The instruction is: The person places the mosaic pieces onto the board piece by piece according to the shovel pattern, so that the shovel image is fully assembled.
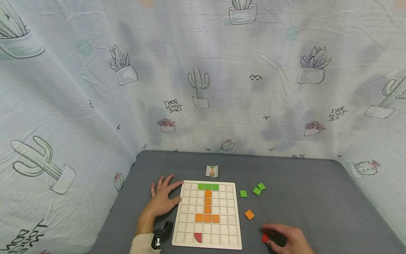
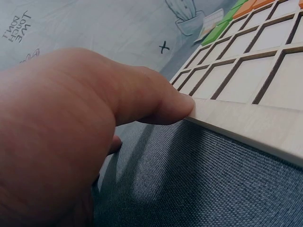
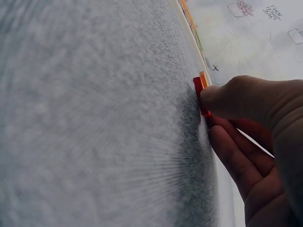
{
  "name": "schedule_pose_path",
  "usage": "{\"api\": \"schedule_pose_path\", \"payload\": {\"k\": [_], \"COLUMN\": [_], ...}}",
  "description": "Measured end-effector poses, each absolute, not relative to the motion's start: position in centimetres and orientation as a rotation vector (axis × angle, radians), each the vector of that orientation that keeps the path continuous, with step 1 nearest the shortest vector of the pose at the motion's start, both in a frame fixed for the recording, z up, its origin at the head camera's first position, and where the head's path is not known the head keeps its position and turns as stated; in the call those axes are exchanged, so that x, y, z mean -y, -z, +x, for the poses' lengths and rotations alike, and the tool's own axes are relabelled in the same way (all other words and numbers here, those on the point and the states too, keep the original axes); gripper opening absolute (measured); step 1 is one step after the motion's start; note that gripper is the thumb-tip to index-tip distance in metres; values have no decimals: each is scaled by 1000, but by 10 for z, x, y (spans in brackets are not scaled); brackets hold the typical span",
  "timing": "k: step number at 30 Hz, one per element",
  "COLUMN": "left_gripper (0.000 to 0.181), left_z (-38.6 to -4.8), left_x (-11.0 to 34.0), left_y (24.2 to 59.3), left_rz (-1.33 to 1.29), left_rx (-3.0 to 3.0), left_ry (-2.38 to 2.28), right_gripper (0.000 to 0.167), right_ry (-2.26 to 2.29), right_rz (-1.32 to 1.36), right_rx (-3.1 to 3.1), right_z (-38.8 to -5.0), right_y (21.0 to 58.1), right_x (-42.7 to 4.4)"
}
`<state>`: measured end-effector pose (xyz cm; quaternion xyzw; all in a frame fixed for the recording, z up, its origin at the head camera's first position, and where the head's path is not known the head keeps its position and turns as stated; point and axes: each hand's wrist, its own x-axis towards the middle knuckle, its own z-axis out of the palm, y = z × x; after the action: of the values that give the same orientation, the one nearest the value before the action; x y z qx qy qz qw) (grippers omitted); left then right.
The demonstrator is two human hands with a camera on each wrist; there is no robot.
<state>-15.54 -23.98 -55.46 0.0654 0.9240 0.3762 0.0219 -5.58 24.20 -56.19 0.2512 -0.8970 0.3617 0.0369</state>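
- The red piece (image 1: 265, 238) sits out past the near right corner of the grid board (image 1: 238, 218), with a strip of grey table (image 1: 317, 197) between it and the board's edge.
- You have a broad stretch of that surface from your right hand (image 1: 290, 238) to the table's right edge; toward the far side, loose pieces lie nearer the board.
- Your right thumb and index finger pinch the red piece low at the table; whether it is lifted, you cannot tell.
- Your left hand (image 1: 163, 200) is flat and relaxed, fingers spread, thumb and index finger touching the board's left edge.
- Set in the board you count three green squares (image 1: 208, 187), six orange squares (image 1: 207, 201) and one red quarter-round (image 1: 198, 237).
- Loose to its right you count three green tiles (image 1: 243, 193), two of them touching, and one orange tile (image 1: 249, 214).
- Beyond the board's far edge lies one small card (image 1: 211, 171); past the table hangs a cactus-print sheet (image 1: 222, 46).
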Motion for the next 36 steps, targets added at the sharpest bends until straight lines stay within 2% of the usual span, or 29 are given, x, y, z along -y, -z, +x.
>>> {"api": "schedule_pose_path", "payload": {"k": [6, 16, 36], "left_gripper": [61, 61, 60], "left_z": [-155, -156, -157], "left_x": [239, 238, 240], "left_y": [554, 555, 555], "left_rz": [200, 198, 203], "left_rx": [-2866, -2867, -2861], "left_ry": [-1163, -1164, -1160], "right_gripper": [39, 38, 42], "right_ry": [-1068, -918, -1000], "right_rz": [776, 592, 824], "right_rx": [2768, 2852, 2640], "right_z": [-56, -56, -62], "right_y": [560, 555, 564], "right_x": [-242, -237, -221]}}
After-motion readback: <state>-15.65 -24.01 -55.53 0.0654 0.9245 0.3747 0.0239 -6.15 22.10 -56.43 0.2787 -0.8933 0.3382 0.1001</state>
